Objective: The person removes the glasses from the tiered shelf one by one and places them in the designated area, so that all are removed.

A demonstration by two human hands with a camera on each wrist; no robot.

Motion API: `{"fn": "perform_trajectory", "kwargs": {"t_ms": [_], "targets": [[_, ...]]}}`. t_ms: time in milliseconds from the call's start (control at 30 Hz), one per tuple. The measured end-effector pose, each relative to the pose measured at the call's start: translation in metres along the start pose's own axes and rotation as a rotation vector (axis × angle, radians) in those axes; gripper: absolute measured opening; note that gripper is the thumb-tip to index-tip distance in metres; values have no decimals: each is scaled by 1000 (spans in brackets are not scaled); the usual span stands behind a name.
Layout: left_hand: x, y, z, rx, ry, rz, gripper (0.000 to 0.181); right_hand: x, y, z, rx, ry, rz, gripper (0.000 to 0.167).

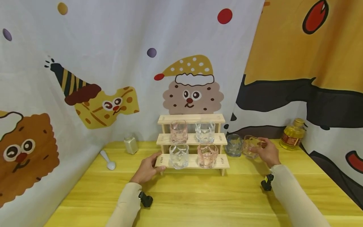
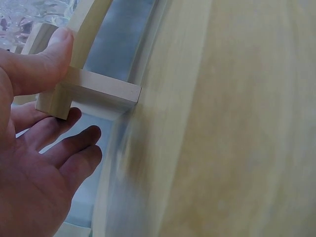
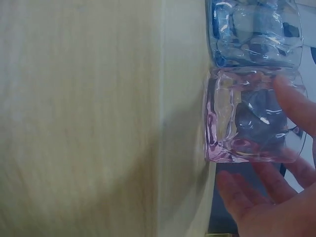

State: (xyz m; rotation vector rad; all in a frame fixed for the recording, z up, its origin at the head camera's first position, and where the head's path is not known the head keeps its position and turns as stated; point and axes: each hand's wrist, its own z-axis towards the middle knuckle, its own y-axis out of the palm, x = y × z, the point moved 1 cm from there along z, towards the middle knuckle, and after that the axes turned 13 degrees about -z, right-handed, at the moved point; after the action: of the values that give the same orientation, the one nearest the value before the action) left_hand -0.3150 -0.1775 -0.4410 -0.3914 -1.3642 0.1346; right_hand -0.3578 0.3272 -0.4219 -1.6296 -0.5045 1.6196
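Observation:
A three-step wooden rack (image 1: 191, 118) stands at the middle of the table. My left hand (image 1: 145, 171) holds the left end of its lowest step; in the left wrist view, the thumb lies over the wood (image 2: 101, 85) and the fingers curl below. A pink glass (image 1: 178, 134) and a clear glass (image 1: 205, 133) sit on the middle step, another clear glass (image 1: 179, 158) and pink glass (image 1: 208, 156) on the lowest. To the right of the rack, my right hand (image 1: 268, 153) grips a pinkish glass (image 3: 232, 116) between thumb and fingers. This glass touches a blue glass (image 3: 256, 32).
A bottle of yellow oil (image 1: 292, 135) stands at the back right. On the left are a white-filled jar (image 1: 130, 144) and a white spoon (image 1: 109, 161). A printed curtain (image 1: 119, 37) hangs directly behind the wooden table (image 1: 198, 201).

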Motion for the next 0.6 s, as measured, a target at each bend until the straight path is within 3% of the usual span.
{"fn": "perform_trajectory", "kwargs": {"t_ms": [167,267,433,600], "targets": [[-1,2,1,-15,-3,4,69,-8,-6,-7,-50,8,-19,101],[-3,4,2,-26,-4,-6,70,-20,-12,-14,3,2,-34,107],[-3,3,2,-15,10,6,70,-55,-15,-32,148,-23,-30,94],[-4,0,2,-12,4,7,69,-90,-5,-49,212,-93,86,79]]}}
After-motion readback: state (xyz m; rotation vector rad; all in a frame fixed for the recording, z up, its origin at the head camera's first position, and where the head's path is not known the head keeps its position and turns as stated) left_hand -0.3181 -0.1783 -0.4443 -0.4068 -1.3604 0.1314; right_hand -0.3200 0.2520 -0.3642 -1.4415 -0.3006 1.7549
